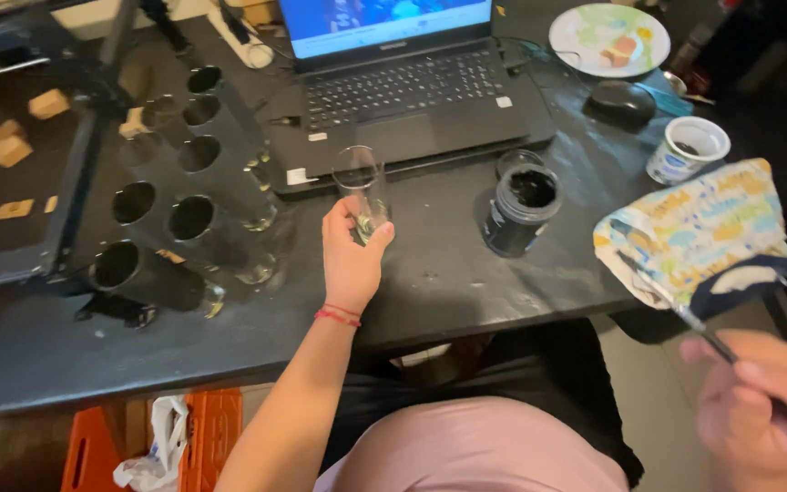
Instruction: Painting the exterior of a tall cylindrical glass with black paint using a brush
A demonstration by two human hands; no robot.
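Clear glass point(360, 187) is gripped upright at its base by left hand point(351, 255), fingers wrapped, above the tabletop point(466, 273). Thin brush point(685, 314) is pinched in right hand point(762, 401), its long axis slanting up-left toward the open black paint jar point(521, 210), right of the glass.

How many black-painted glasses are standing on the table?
7: black-painted glasses clustered left of the laptop, at. More may be hidden.
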